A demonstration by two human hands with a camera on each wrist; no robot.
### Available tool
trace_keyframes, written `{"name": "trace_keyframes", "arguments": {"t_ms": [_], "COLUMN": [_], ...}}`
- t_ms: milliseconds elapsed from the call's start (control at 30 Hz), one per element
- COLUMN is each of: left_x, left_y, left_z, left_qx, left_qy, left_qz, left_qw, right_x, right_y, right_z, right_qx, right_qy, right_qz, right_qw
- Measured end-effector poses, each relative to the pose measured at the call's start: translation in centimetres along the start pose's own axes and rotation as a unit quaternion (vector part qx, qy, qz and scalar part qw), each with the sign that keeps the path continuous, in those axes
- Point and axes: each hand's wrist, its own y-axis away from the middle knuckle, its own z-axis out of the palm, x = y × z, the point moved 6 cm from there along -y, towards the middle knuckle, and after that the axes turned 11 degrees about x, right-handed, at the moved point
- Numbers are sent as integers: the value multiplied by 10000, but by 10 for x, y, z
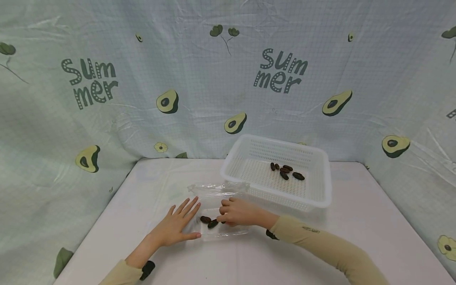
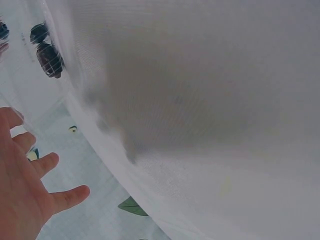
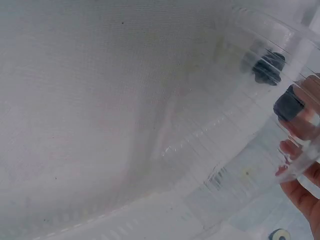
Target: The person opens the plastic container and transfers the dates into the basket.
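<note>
A clear plastic clamshell box lies on the table with its lid folded back. Inside are dark, wrinkled dates, one beside another; two also show through the clear wall in the left wrist view. My left hand is spread flat at the box's left side, fingertips and thumb at its edge. Over the right part of the box, my right hand has its fingers curled and pinches a date, seen through the plastic in the right wrist view. That date is mostly hidden in the head view.
A white perforated basket stands behind and to the right of the box, close to its lid. Several dates lie on the basket's floor. A printed cloth backdrop hangs around the white table.
</note>
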Motion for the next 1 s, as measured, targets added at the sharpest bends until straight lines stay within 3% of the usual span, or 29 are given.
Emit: {"name": "trace_keyframes", "arguments": {"t_ms": [300,1000], "left_x": [1,-3], "left_y": [1,0], "left_z": [-2,2], "left_qx": [41,-23], "left_qy": [54,83], "left_qz": [8,57], "left_qw": [10000,9999], "right_x": [8,53], "right_y": [17,83], "right_z": [-20,-70], "right_qx": [402,906], "right_qy": [92,156], "right_qz": [-13,589], "right_qw": [9991,9940]}}
